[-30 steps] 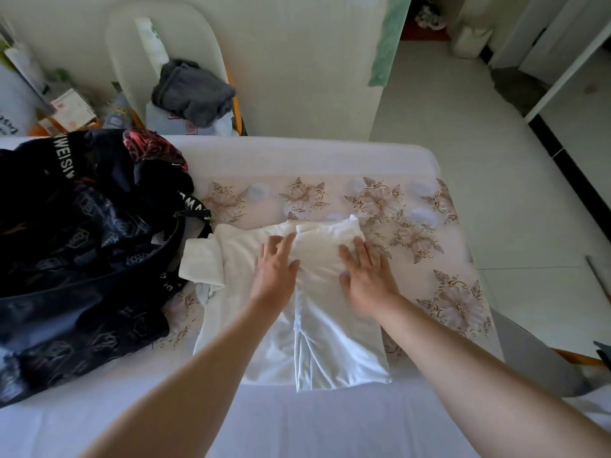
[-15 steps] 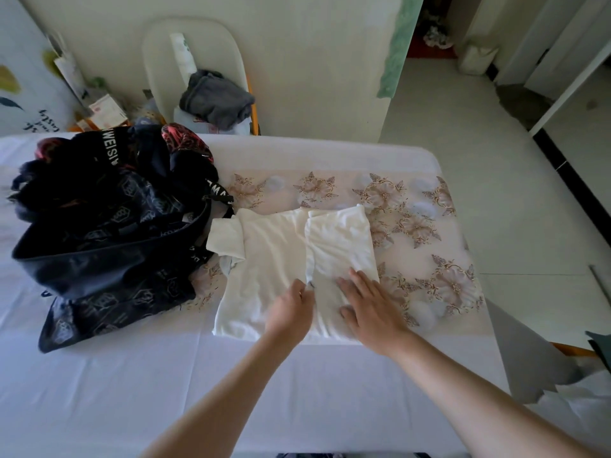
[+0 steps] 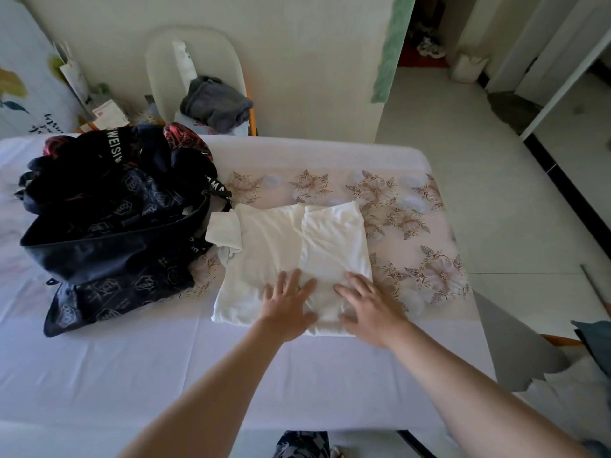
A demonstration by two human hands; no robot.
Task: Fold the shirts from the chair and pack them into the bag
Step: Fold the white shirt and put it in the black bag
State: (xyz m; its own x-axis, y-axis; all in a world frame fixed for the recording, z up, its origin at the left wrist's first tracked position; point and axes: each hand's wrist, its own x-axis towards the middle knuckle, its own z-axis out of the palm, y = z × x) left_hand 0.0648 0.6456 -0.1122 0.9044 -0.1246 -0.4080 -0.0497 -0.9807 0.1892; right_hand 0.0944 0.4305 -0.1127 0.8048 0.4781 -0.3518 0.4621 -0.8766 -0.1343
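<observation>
A white shirt lies partly folded on the table, its right side turned over the middle and one sleeve sticking out toward the left. My left hand rests flat on the shirt's near edge with fingers spread. My right hand lies flat beside it on the near right corner. A dark patterned bag sits open on the left of the table, touching the sleeve. Beyond the table a white chair holds a grey garment on top of a pale one.
A floral cloth covers the table's far right part. Papers and boxes crowd the corner left of the chair. Tiled floor stretches to the right. Another chair's edge with cloth shows at the near right.
Both hands slid down the shirt from its upper part to its near edge. The left hand's fingers have spread flat. The camera pulled back.
</observation>
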